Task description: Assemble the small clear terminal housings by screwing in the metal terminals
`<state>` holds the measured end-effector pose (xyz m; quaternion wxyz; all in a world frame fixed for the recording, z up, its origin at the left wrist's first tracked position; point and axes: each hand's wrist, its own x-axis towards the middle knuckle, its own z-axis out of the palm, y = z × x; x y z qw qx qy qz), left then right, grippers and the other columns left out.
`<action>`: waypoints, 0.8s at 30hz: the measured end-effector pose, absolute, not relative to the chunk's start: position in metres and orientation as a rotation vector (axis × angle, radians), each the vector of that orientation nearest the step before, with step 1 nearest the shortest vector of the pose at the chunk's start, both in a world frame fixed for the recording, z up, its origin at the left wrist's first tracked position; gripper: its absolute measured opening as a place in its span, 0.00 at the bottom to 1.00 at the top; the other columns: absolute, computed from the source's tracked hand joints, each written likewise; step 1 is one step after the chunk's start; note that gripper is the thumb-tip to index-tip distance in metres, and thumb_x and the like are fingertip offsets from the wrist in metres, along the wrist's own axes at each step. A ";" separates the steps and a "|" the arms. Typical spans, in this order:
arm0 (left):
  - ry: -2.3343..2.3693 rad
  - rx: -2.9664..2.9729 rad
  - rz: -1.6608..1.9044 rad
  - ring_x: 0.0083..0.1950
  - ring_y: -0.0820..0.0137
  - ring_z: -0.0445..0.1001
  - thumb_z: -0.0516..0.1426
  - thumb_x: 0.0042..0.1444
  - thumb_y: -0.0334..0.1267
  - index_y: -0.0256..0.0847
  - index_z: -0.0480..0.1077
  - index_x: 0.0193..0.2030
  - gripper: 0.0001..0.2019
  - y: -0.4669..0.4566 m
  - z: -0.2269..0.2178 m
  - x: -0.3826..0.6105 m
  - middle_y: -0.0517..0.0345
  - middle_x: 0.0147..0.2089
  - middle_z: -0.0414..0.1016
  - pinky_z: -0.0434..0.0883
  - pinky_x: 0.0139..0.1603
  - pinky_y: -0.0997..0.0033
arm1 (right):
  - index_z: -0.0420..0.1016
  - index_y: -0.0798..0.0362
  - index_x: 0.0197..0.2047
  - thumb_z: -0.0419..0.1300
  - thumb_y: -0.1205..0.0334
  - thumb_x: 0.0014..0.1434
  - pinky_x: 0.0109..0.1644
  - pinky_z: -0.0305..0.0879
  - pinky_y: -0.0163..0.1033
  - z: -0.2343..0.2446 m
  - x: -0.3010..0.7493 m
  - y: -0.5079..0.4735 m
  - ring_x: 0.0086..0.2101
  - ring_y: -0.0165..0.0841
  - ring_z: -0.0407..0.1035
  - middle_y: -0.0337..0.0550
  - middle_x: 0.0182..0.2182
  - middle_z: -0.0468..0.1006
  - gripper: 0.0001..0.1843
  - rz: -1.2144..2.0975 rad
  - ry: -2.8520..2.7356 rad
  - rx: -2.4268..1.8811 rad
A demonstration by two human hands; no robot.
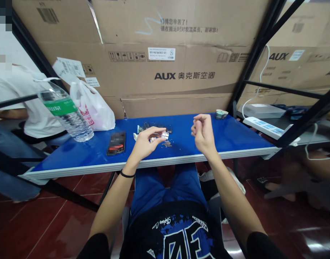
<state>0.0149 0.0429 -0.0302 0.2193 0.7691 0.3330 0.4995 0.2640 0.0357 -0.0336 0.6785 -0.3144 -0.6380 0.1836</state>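
Polished, bright metal is seen in the small silver part (164, 135) at the fingertips of the left hand (145, 142). Under both hands, a glossy blue tabletop (235, 133) is bordered by a matt aluminium edge strip (181, 157). Left of the left hand, a smooth clear plastic water bottle (66, 113) and a thin, creased white plastic bag (93, 108) are placed. Beyond the right hand (204, 133), rough, matt corrugated cardboard cartons (165, 82) are stacked.

Left hand (146, 142), right hand (203, 133), both curled
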 end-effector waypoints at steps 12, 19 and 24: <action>1.007 1.956 1.202 0.49 0.57 0.87 0.73 0.50 0.43 0.42 0.82 0.51 0.21 0.037 -0.026 0.012 0.50 0.45 0.88 0.82 0.54 0.57 | 0.81 0.50 0.49 0.71 0.48 0.64 0.39 0.64 0.39 -0.042 0.245 0.030 0.34 0.32 0.66 0.42 0.39 0.78 0.17 0.529 -1.991 -0.879; 0.946 1.932 1.203 0.48 0.58 0.88 0.73 0.50 0.42 0.41 0.81 0.49 0.20 0.034 -0.024 0.013 0.50 0.45 0.88 0.84 0.52 0.59 | 0.81 0.50 0.49 0.68 0.49 0.65 0.35 0.61 0.37 -0.040 0.247 0.027 0.34 0.31 0.66 0.45 0.45 0.80 0.16 0.625 -1.986 -0.856; 0.938 2.033 1.179 0.49 0.59 0.86 0.73 0.53 0.43 0.42 0.81 0.52 0.20 0.035 -0.025 0.012 0.52 0.47 0.87 0.82 0.56 0.58 | 0.80 0.51 0.49 0.68 0.51 0.65 0.35 0.62 0.37 -0.042 0.247 0.029 0.34 0.31 0.66 0.46 0.44 0.80 0.15 0.598 -2.006 -0.857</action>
